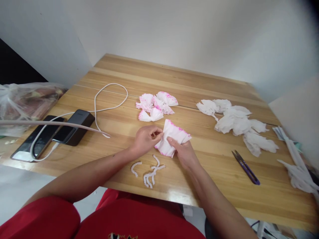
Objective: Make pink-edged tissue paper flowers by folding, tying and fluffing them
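Observation:
A white tissue sheet with pink-stained edges (171,136) is held above the table in front of me. My right hand (183,151) grips its lower right side, thumb laid across the front. At the left edge of the sheet, my left hand (149,137) has its thumb and fingertips pinched together against the tissue. Below the hands lie several thin white paper strips (152,174). Just beyond them sit several gathered tissue bows with pink edges (157,104). Plain white tissue bows (234,119) are spread out to the right.
Purple-handled thread snips (245,167) lie open-bladed at the right. On the left are a phone (37,141), a black power bank (77,127) and a looped white cable (109,84). A plastic bag (27,103) stands at the left edge; more white tissue (299,172) lies far right.

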Demonstrator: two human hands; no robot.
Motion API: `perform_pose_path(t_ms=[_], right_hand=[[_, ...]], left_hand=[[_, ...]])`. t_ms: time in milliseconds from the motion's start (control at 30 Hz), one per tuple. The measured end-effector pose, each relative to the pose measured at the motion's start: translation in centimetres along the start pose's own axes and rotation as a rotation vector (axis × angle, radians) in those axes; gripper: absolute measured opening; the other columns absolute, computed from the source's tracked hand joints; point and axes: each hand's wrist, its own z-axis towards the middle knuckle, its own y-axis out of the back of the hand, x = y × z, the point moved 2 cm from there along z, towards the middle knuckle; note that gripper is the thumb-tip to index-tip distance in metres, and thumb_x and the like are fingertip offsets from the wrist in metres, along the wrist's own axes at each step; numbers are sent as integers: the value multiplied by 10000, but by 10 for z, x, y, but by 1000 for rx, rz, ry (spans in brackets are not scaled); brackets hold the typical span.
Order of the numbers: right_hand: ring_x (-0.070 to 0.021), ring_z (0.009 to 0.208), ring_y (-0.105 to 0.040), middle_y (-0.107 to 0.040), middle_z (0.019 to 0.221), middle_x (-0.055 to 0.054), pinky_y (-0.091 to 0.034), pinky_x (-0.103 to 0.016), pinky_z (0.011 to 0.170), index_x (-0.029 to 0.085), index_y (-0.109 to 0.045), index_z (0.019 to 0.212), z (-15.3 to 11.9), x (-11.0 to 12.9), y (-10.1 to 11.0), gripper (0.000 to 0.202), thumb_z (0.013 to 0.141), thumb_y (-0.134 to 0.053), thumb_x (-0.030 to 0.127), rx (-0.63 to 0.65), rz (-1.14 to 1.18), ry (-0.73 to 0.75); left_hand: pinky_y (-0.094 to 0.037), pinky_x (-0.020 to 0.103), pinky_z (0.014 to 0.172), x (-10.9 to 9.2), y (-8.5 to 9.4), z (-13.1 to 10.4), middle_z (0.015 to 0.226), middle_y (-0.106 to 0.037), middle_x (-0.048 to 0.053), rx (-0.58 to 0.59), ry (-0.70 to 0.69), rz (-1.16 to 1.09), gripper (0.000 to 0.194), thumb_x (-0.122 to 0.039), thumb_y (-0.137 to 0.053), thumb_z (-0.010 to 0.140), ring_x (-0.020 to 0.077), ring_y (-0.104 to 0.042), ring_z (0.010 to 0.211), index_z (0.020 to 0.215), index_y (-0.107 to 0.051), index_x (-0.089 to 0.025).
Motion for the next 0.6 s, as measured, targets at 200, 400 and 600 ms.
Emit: perform_pose_path(t_ms=[200,400,600], right_hand=[[-137,668,-581,-675,799,-23,-483,-270,648,160,-666,846,0,-4,-1,292,658,-767,359,-19,-21,-15],[-120,611,-539,-641,722,-8,-449,-253,593,151,-636,792,-2,0,-4,297,655,-760,383,-41,-47,-9],[-116,610,-524,-620,697,5,-438,-245,592,154,-614,765,-1,0,0,269,682,-735,379,-55,-107,28]], left_hand=[[-390,228,587,-3,0,-3,678,-632,9,15,-75,49,108,-207,-574,815,124,-556,626,745,-642,-161],[-402,228,598,-4,-1,-4,697,-630,19,24,-93,53,89,-184,-570,803,132,-557,643,760,-645,-162],[-395,237,605,-5,-1,-5,696,-630,16,65,-108,32,114,-191,-556,832,132,-548,645,778,-653,-163]])
